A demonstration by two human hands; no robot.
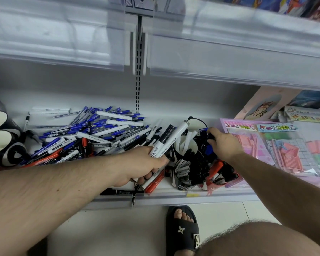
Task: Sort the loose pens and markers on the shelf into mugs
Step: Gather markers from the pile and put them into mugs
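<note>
Your left hand (146, 163) grips bunch of white markers (171, 140), kept ready for sorting. Right hand (224, 143) pinches blue pen (204, 129) over black mug (198, 126). Big loose pen pile (92, 133) waits on shelf (174, 195), left of mugs.

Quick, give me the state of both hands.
Left hand: gripping a bundle of white-barrelled markers.
Right hand: fingers curled round blue-capped pens over a mug.
</note>
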